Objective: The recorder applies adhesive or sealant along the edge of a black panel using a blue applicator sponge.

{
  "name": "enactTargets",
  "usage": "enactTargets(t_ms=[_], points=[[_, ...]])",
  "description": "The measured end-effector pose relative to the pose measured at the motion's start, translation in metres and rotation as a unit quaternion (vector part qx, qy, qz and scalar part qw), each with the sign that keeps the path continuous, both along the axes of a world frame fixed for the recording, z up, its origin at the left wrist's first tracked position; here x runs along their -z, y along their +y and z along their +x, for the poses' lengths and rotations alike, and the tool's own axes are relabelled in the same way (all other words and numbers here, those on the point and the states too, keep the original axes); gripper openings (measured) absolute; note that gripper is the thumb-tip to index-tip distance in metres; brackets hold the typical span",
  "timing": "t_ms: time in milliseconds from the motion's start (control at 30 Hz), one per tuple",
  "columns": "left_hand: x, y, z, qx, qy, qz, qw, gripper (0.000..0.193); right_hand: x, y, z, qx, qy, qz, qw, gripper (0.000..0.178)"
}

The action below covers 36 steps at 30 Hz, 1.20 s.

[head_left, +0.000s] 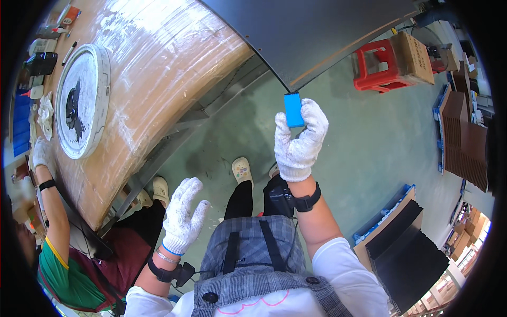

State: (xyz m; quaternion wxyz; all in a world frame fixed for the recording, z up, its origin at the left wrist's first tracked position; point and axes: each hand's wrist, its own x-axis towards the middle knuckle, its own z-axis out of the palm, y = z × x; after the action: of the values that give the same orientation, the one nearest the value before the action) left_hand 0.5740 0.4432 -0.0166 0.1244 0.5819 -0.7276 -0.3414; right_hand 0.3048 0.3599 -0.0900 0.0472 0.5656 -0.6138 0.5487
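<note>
In a white knitted glove, my right hand (301, 140) pinches a small blue block (294, 110) between thumb and fingers. The block's far end meets, or nearly meets, the near corner of a large dark panel (311, 39); whether they touch I cannot tell. My left hand (184, 214), gloved the same way, hangs in the air over the floor, fingers and thumb apart and nothing in it. Part of the panel lies over the wooden table's edge, and its far side runs out of view.
A wooden table (142, 68) fills the upper left, bearing a round whitish disc (103, 105). A co-worker in a green sleeve (55, 272) reaches onto it. On the right stand a red stool (369, 66), a cardboard box (417, 57), brown stacked sheets (465, 140) and black sheets (406, 259).
</note>
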Motion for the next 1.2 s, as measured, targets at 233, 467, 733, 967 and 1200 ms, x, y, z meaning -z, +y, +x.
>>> enactTargets(t_ms=[233,467,733,967,1200], points=[[0.001,0.000,0.006,0.006,0.000,0.003,1.000,0.041,0.014,0.002,0.006,0.036,0.033,0.043,0.998,0.051],[0.004,0.002,0.007,-0.001,0.012,0.003,1.000,0.041,0.014,0.002,0.006,0.033,0.018,0.032,0.999,0.049],[0.005,0.002,-0.006,-0.024,0.043,0.013,0.999,0.039,0.012,0.005,-0.001,0.019,0.008,0.039,0.999,0.048],[-0.007,-0.006,-0.035,-0.057,0.102,0.016,0.993,0.039,-0.032,0.034,0.004,-0.134,-0.316,0.192,0.919,0.048],[-0.015,-0.012,-0.083,-0.100,0.180,-0.048,0.977,0.037,-0.070,0.035,-0.018,-0.310,-0.671,0.354,0.574,0.060]])
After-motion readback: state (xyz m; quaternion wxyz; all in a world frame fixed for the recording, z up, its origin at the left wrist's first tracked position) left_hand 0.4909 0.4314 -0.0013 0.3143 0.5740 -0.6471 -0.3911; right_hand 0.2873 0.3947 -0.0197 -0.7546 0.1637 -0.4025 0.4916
